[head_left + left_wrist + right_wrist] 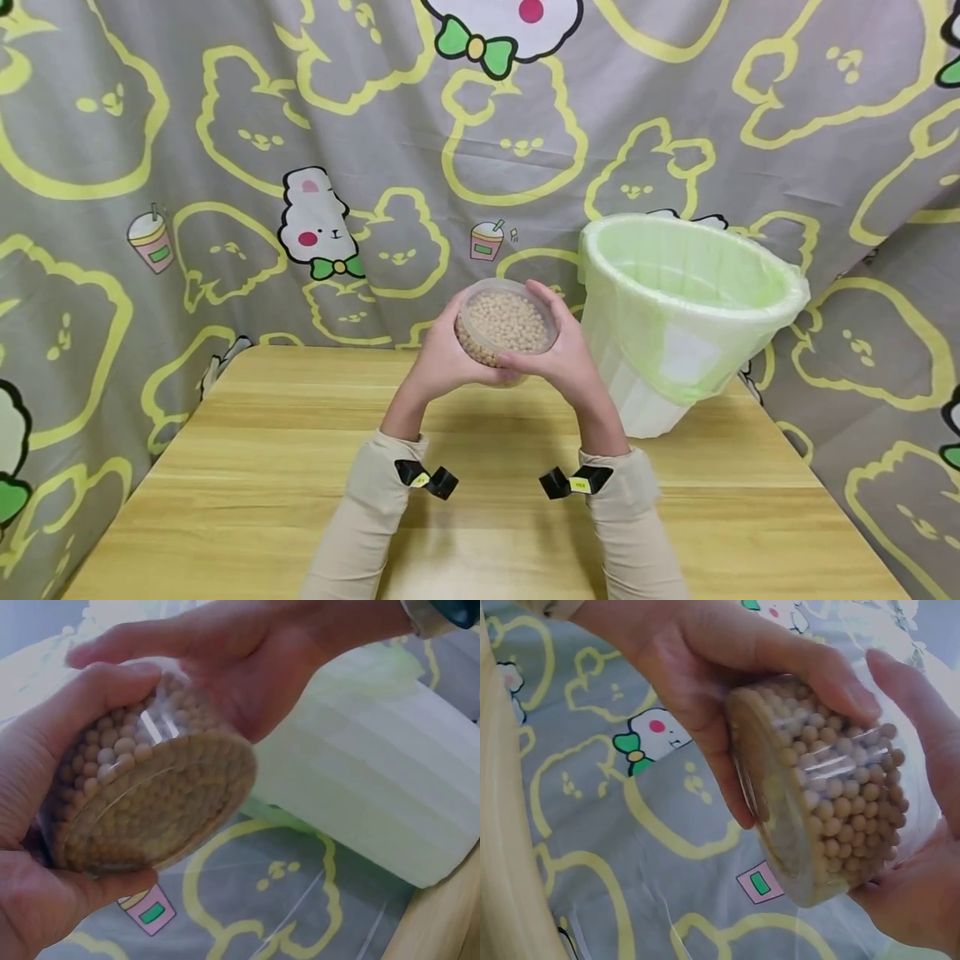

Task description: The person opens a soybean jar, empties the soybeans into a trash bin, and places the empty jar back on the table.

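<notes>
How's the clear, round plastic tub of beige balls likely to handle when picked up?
The tub may be slippery: its side shows glossy highlights. Being round, it could roll if laid sideways. The small balls inside would probably shift when tilted.

Soft shadows lie on the bright wooden table (pixel 247 467), while white shine streaks the clear tub (pixel 157 780) in the hazier wrist views.

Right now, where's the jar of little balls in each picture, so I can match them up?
Head: the jar is near the middle, seen from above.
Left wrist: the jar is left of the middle, its bottom showing.
Right wrist: the jar is right of the middle.
Shared landmark: the grey curtain with yellow outlines.
</notes>
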Motion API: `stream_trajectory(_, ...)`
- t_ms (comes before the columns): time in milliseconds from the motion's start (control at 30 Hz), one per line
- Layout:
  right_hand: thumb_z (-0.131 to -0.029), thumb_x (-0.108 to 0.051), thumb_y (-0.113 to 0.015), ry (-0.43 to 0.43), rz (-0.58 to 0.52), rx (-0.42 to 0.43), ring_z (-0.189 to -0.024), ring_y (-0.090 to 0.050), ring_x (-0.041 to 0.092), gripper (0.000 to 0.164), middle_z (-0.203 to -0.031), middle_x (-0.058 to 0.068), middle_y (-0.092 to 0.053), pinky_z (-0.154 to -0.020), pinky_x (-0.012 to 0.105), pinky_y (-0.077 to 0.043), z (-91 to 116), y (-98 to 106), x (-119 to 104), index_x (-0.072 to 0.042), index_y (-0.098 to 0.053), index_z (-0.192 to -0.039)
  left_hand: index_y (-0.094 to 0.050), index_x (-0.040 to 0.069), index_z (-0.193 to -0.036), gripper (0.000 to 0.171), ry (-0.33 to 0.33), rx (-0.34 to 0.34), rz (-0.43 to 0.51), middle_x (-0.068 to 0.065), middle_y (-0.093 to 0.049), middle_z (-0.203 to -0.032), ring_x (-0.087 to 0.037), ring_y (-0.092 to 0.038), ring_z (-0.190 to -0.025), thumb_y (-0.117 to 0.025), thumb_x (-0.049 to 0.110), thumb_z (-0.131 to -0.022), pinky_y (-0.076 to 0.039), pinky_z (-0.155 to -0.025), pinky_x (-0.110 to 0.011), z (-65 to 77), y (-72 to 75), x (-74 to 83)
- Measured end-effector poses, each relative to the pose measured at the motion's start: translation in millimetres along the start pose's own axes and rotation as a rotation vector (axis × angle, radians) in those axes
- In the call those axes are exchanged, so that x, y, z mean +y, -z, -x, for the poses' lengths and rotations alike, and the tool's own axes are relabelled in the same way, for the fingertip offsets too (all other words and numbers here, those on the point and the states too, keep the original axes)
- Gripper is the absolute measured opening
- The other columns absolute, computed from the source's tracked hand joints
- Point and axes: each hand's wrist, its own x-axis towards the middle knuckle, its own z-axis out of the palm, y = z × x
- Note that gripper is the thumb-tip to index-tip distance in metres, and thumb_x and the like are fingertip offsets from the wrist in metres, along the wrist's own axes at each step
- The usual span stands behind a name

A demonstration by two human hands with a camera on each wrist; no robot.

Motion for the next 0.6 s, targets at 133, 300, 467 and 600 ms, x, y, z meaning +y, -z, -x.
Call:
stream_trajectory(133, -0.067, -0.005, -0.092, 0.051, 0.022, -0.058, -0.135, -0.047, 0.023, 0.102, -0.156, 0.004, -0.046, -0.111, 0.038, -0.041, 0.1, 2.5, 0.3, -0.015, -0.041, -0.155, -0.041, 0.022, -0.154, 0.113, -0.029, -0.069, 0.039, -0.005, -0.053, -0.142, -0.024, -0.053, -0.126, -0.098, 0.006, -0.058, -0.048, -0.106, -0.048, 0.1, 6.4, -2.1)
stream_trajectory(300, -0.067, 0.002, -0.09, 0.115, -0.029, -0.19, -0.136, -0.045, 0.026, 0.103, -0.158, 0.012, -0.044, -0.109, 0.024, -0.043, 2.1, 12.6, 1.0, -0.007, -0.038, -0.156, -0.046, 0.018, -0.15, 0.107, -0.053, -0.173, 0.109, -0.006, -0.057, -0.138, -0.025, -0.055, -0.123, -0.096, 0.001, -0.057, -0.05, -0.105, -0.046, -0.9, 12.0, -7.0)
stream_trajectory(467, -0.073, -0.006, -0.089, 0.072, 0.0, -0.106, -0.14, -0.043, 0.025, 0.1, -0.161, 0.007, -0.039, -0.11, 0.026, -0.043, 1.8, 9.0, -2.1, -0.01, -0.035, -0.158, -0.044, 0.026, -0.152, 0.111, -0.037, -0.05, 0.001, 0.0, -0.057, -0.139, -0.021, -0.056, -0.123, -0.101, 0.015, -0.057, -0.051, -0.103, -0.045, -1.0, 6.9, -3.8)
stream_trajectory(600, -0.074, -0.016, -0.09, 0.004, 0.054, 0.011, -0.144, -0.041, 0.024, 0.099, -0.161, 0.003, -0.038, -0.117, 0.044, -0.039, 2.0, -0.8, -1.7, -0.011, -0.037, -0.157, -0.042, 0.03, -0.152, 0.117, 0.002, 0.073, -0.129, 0.001, -0.058, -0.138, -0.019, -0.058, -0.122, -0.103, 0.029, -0.052, -0.053, -0.1, -0.045, 1.0, -1.5, 1.6)
